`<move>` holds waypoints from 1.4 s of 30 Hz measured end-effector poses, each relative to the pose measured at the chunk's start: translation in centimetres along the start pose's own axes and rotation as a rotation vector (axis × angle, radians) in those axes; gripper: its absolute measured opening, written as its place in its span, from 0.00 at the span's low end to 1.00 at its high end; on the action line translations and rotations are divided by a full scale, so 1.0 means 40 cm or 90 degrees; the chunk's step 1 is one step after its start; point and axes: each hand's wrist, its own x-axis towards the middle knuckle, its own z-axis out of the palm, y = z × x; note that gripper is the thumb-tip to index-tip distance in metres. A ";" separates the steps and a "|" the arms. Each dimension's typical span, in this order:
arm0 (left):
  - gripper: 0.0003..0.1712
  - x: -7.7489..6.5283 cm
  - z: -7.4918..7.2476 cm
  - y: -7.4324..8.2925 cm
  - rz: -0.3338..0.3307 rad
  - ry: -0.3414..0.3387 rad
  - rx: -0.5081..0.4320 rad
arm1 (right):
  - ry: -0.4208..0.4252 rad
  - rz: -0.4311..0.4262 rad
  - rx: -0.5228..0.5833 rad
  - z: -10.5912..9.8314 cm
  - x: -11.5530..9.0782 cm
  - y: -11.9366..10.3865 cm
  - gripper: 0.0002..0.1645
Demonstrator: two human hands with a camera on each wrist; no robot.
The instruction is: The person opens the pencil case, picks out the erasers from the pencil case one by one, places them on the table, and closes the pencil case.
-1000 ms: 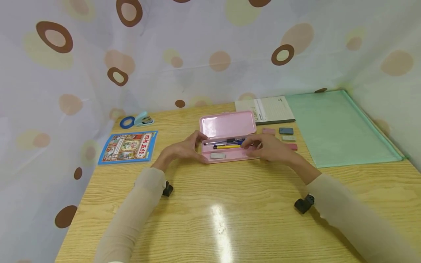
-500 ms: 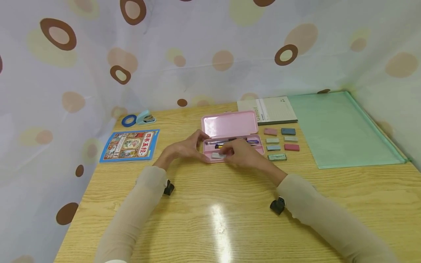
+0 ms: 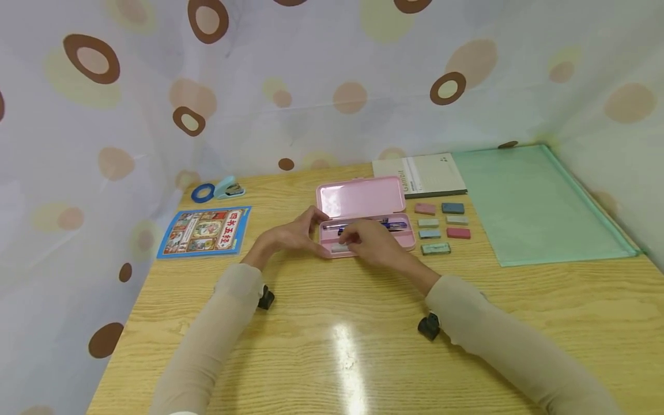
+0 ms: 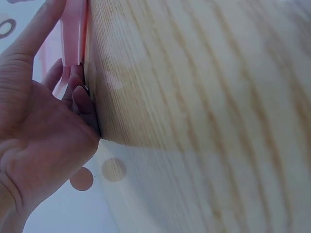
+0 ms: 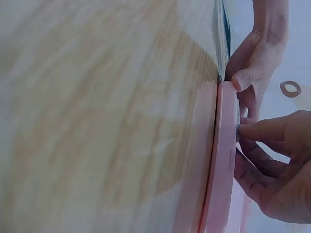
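1. Head view: pink pencil case lies open mid-table, lid up on the far side, pens in the far tray slot, a grey eraser in the near slot.
2. Left hand grips the case's left end, thumb on the far rim and fingers curled round the near corner; left wrist view confirms contact.
3. Right hand is over the tray interior, fingertips curled down at the grey eraser. Looks like a pinch, but actual contact is hidden, so cannot tell.
4. Step, my read: seating an eraser in the tray, with the other hand bracing the case.
5. Next move likely needs a clean lift clear of the tray wall and pens, then travel right to the loose erasers.
6. Room: those erasers sit just right of the case, notebook and green folder beyond. Near side of table is open; booklet is well left.
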 end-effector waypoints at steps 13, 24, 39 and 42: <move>0.53 -0.001 0.005 -0.001 -0.007 0.001 -0.008 | 0.027 0.053 0.073 -0.033 -0.014 0.026 0.13; 0.53 -0.001 0.002 0.000 -0.011 -0.002 -0.007 | 0.069 0.136 0.129 -0.192 -0.125 0.129 0.10; 0.53 -0.003 0.001 0.004 -0.012 -0.002 0.003 | 0.072 0.262 0.049 -0.352 -0.323 0.263 0.14; 0.53 -0.002 -0.001 0.004 -0.014 -0.003 0.003 | 0.060 0.275 0.038 -0.360 -0.345 0.273 0.14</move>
